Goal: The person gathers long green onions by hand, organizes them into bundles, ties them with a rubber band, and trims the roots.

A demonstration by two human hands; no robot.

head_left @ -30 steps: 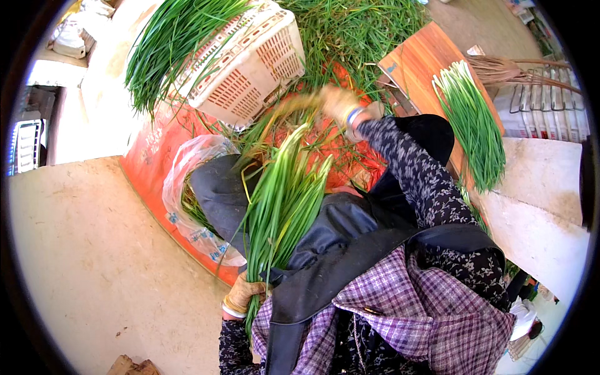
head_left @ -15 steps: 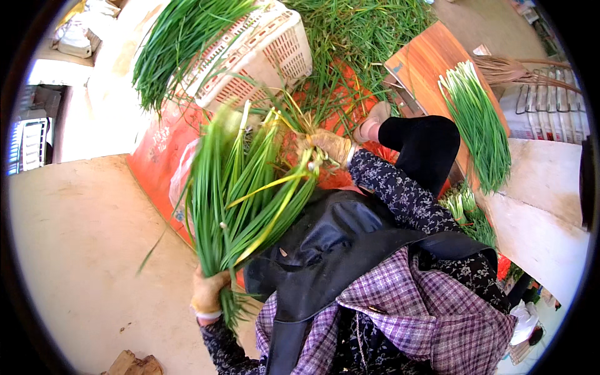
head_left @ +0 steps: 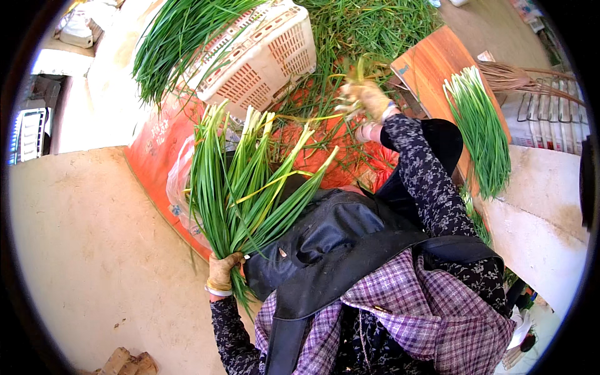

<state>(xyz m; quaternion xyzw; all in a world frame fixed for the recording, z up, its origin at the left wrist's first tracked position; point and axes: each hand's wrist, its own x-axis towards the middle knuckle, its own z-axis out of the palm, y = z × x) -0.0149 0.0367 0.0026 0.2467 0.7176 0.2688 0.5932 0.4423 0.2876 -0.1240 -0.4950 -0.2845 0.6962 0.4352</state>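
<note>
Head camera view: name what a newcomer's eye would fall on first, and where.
First comes the fanned bunch of long green leaves with pale stem ends, left of centre, gripped by the tan-gloved left hand. Then comes the white slotted plastic basket at upper centre, with a heap of thin green leaves over its left side. At right, a neat sheaf of green, white-ended stalks lies on a brown wood-grain board.

Held bunch: before the crate
Loose leaves: on the crate
Heaped leaves: right of the crate
Board: farther right of the crate, under another bunch
</note>
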